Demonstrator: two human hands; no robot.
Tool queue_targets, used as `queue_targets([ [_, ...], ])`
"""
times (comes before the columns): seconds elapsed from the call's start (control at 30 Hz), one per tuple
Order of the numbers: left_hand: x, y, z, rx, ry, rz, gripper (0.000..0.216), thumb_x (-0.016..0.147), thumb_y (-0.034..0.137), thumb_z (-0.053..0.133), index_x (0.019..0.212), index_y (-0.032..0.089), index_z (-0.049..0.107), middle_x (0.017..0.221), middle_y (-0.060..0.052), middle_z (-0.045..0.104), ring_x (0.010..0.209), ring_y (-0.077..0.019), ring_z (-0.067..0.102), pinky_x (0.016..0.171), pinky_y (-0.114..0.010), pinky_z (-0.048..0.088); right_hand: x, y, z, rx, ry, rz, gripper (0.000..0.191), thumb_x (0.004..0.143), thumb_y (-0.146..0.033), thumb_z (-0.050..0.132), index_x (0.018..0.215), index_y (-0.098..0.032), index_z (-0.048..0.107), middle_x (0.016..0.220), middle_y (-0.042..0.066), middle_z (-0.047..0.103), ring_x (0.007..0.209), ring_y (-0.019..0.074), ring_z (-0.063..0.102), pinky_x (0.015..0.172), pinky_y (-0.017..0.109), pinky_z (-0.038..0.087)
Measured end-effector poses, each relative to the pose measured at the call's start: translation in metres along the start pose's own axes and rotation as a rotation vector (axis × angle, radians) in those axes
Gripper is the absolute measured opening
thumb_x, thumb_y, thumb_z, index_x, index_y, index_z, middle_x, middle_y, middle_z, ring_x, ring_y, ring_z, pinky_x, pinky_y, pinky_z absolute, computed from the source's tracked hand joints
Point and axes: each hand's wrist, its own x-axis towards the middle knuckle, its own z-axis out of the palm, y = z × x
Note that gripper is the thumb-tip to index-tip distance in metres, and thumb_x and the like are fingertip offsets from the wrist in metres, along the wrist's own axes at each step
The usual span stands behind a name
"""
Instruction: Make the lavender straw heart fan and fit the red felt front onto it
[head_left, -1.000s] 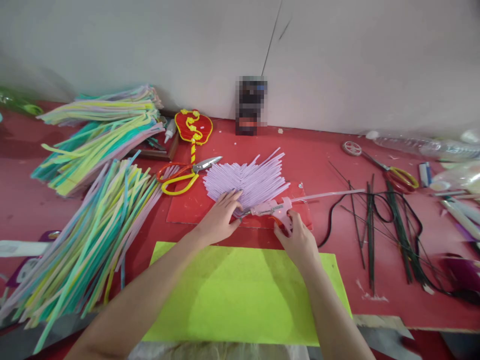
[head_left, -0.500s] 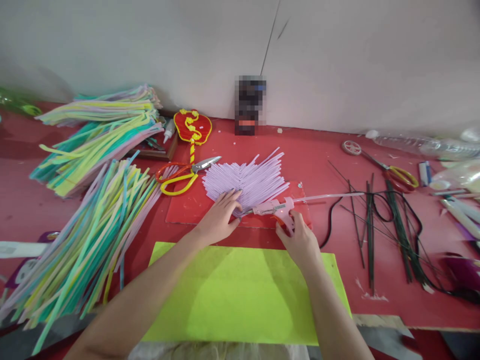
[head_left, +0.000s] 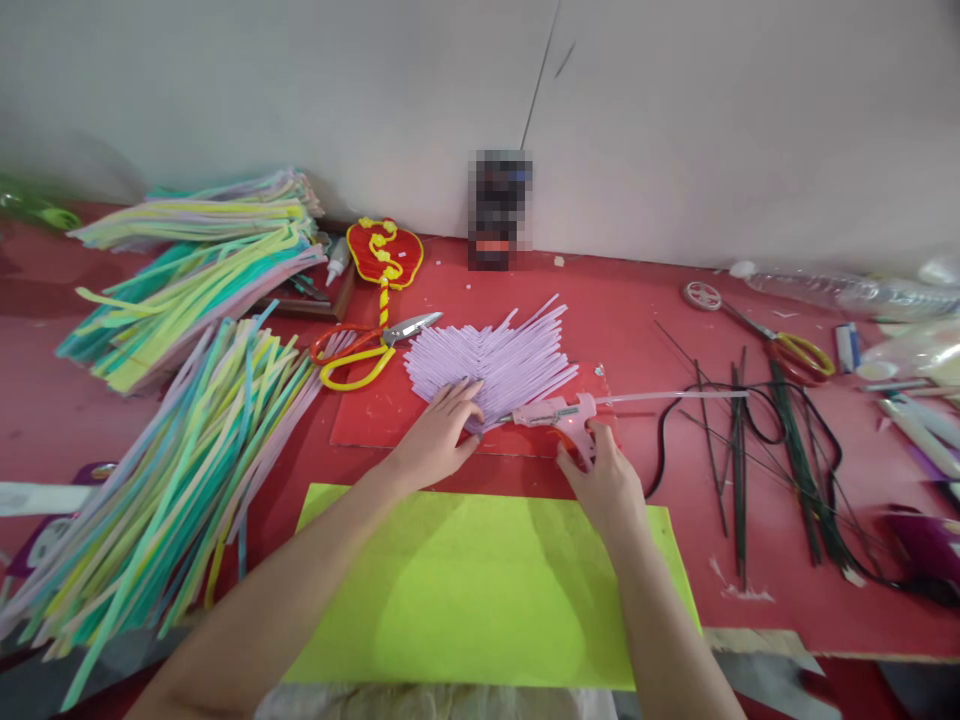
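A fan-shaped piece made of lilac pipe cleaners point(head_left: 517, 355) lies on a red board point(head_left: 367, 425). Over its lower left part rests my left hand point(head_left: 442, 430), fingers stretched out flat and the thumb near its lower edge. My right hand point(head_left: 604, 475) is closed around the handle of a pink hot glue gun point(head_left: 555, 410). The gun's nozzle points left and reaches the bottom of the lilac piece, close to my left thumb. A long glue stick point(head_left: 667, 398) sticks out of the gun's back. Whether the nozzle touches the piece I cannot tell.
Bundles of coloured pipe cleaners point(head_left: 172, 480) cover the left side. Scissors with red and yellow handles point(head_left: 360, 355) lie beside the lilac piece, below a red and yellow ornament point(head_left: 384, 255). Dark wire stems point(head_left: 741, 470) and a black cord point(head_left: 661, 440) are at right. A lime-green sheet point(head_left: 480, 590) lies in front.
My right hand and the glue gun have shifted slightly to the right, drawing the nozzle a little away from my left thumb. My left hand and the lilac piece have stayed in place.
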Motion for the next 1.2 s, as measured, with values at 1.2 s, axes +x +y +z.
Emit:
queue_targets([
  [1.2, 0.000, 0.001, 0.000, -0.012, 0.008, -0.004, 0.010, 0.086, 0.014, 0.049, 0.094, 0.020, 0.047, 0.148, -0.011, 0.035, 0.142, -0.0230, 0.022, 0.115, -0.049, 0.025, 0.005, 0.006, -0.007, 0.058, 0.044, 0.170, 0.051, 0.072, -0.050, 0.049, 0.112, -0.017, 0.052, 0.093, 0.012, 0.067, 0.072, 0.0241, 0.061, 0.059, 0.031, 0.042],
])
